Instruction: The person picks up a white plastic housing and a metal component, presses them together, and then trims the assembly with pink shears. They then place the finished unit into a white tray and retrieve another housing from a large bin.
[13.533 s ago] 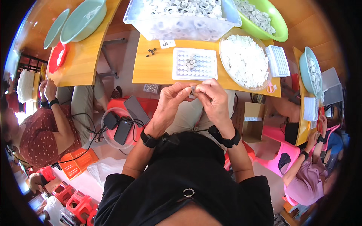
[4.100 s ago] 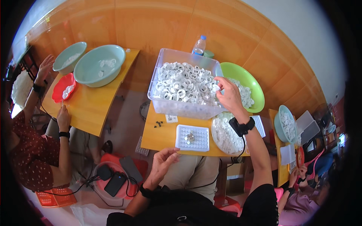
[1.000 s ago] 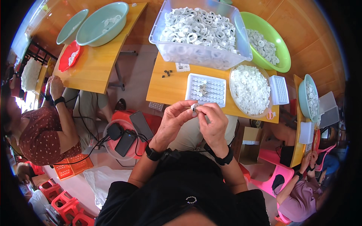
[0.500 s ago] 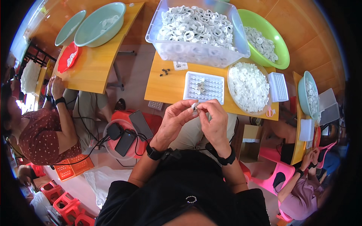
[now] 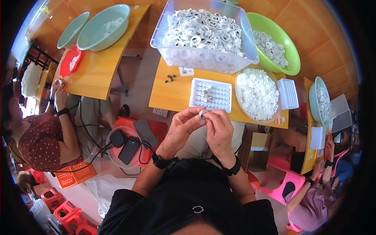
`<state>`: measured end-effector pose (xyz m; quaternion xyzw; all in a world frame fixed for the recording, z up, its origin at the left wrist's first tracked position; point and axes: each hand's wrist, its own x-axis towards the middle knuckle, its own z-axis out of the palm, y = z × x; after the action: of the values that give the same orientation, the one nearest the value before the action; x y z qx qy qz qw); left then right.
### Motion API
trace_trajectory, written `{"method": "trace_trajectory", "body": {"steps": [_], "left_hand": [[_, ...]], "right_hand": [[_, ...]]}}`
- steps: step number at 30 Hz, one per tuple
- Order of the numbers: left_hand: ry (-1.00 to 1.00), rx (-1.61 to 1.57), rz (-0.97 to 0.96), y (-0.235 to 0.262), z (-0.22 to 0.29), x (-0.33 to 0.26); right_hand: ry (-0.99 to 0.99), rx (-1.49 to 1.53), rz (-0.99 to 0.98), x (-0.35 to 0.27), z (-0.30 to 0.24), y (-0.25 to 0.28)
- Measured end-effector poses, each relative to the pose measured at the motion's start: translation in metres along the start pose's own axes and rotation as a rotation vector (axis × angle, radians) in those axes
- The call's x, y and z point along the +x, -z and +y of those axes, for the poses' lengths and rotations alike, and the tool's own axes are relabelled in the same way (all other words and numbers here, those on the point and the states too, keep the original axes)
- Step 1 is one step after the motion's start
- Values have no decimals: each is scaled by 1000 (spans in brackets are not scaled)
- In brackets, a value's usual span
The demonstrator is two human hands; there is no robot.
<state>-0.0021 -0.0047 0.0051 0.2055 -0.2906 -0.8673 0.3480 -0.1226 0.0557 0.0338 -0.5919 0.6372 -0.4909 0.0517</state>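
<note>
White tray point(image 5: 194, 96): my landmark; rows of pockets, small grey discs heaped mid-tray.
Hands: left hand point(image 5: 181, 127) and right hand point(image 5: 219, 131) together, on the near side of the tray.
Small white part point(image 5: 202, 114): pinched between both hands' fingertips; fingers hide much of it from me.
Clear box point(image 5: 207, 60): beyond the tray, heaped with white rings.
Clear bowl point(image 5: 243, 107): just right of the tray, full of white bits.
Green bowl point(image 5: 289, 45): beyond and right of the tray, pale pieces inside.
Stacked trays point(image 5: 289, 94): right of the tray, past the clear bowl.
Table point(image 5: 166, 92): yellow wood; left of the tray I get black bits point(image 5: 170, 78), right of it pink scissors point(image 5: 279, 120).
Second table point(image 5: 92, 74): well left of the tray; blue-green bowls point(image 5: 101, 39), red dish point(image 5: 64, 70), seated co-worker point(image 5: 47, 143).
Pink tub point(image 5: 112, 152): nearer me than the tray, leftward; phone point(image 5: 129, 152) and cables inside.
Room: wood wall point(image 5: 299, 29) beyond the tray.
</note>
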Motion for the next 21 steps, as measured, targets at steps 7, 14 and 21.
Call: {"method": "trace_trajectory", "body": {"steps": [7, 14, 21], "left_hand": [[1, -21, -35, 0, 0, -1], [6, -46, -12, 2, -2, -2], [-14, -52, -36, 0, 0, -4]], "right_hand": [[-187, 214, -59, 4, -1, 7], [-73, 52, -40, 0, -2, 4], [-6, -21, -2, -2, -1, 1]]}}
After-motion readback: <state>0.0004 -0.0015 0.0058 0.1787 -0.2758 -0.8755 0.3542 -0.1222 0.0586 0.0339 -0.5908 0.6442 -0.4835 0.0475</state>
